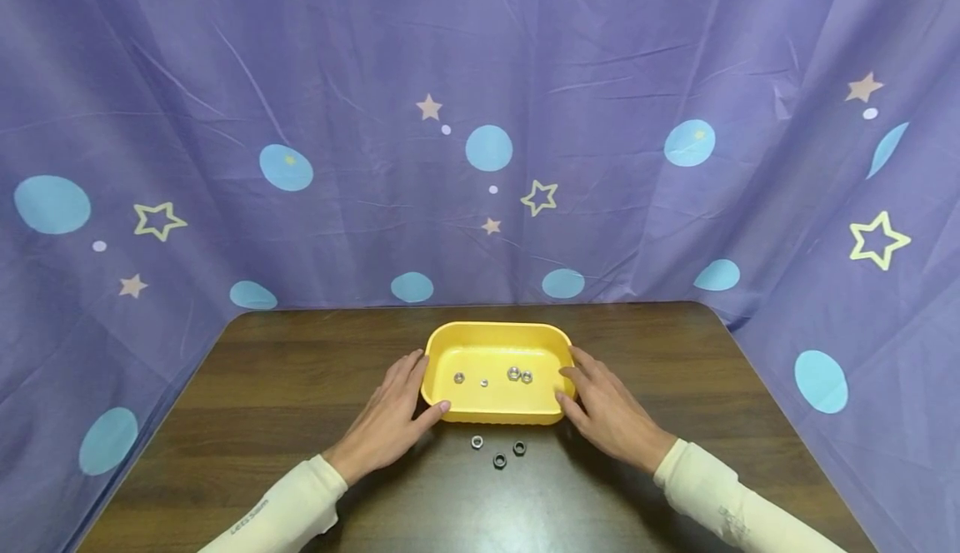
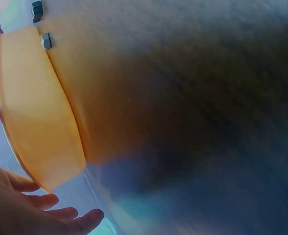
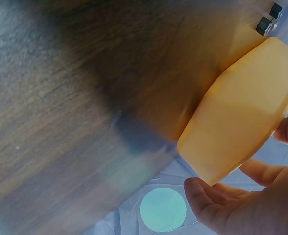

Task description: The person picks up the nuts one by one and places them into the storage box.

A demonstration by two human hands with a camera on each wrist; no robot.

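Observation:
A yellow tray (image 1: 498, 416) with rounded corners sits on the brown table. Several small silver hex nuts, among them one nut (image 1: 459, 378) at the left, lie on its floor. My left hand (image 1: 386, 420) holds the left end, thumb at the front rim and fingers along the outer side. At the right end, my right hand (image 1: 617, 410) holds the rim, with thumb and index fingertip over its edge. Just in front of the tray lie three loose nuts: a silver nut (image 1: 477, 442), a dark nut (image 1: 520, 448) and another dark nut (image 1: 500, 460).
The wooden table (image 1: 300, 370) runs back to a purple curtain (image 1: 360, 203) with stars and blue dots, which also hangs along both sides. In the left wrist view, the tray's outer wall (image 2: 36, 107) stands close beside a nut (image 2: 46, 41).

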